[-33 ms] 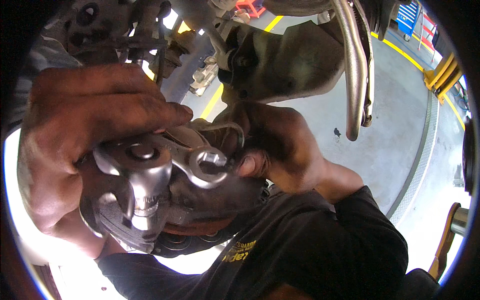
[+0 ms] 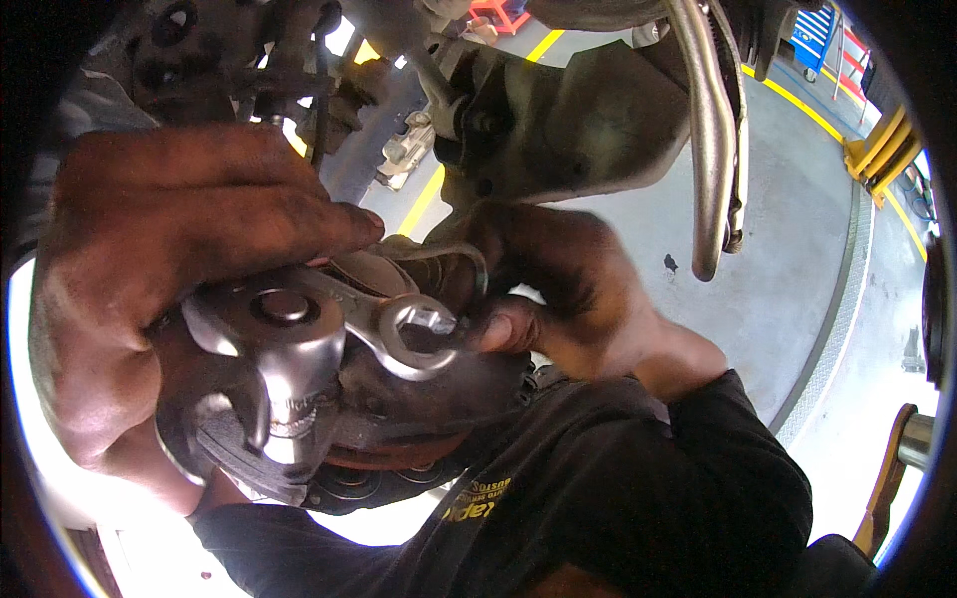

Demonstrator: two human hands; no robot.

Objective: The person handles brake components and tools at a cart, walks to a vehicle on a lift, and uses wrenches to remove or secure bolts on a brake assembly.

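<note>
My left hand [image 2: 189, 214] is closed over a bundle of metal tools, thumb side toward the middle. A shiny ratchet [image 2: 304, 329] with a socket below its head shows under the fingers. Beside it a wrench [image 2: 424, 349] points its open jaw to the right, and a second open jaw [image 2: 184, 444] shows at lower left. Beneath the tools is a dark brake caliper [image 2: 394, 409]. My right hand [image 2: 588, 304], slightly blurred, curls in at the caliper's right side with its thumb near the wrench jaw. What its fingers pinch is hidden.
A broad dark metal shield [image 2: 568, 125] and suspension parts hang beyond the hands. A long bent metal bar [image 2: 708, 149] hangs at upper right. Yellow lift parts [image 2: 882, 154] and a blue tool cart [image 2: 812, 40] stand farther off on the grey floor [image 2: 788, 219].
The ratchet and the wrench have shifted very slightly downward. My right hand has turned a little; my left hand keeps its grip.
</note>
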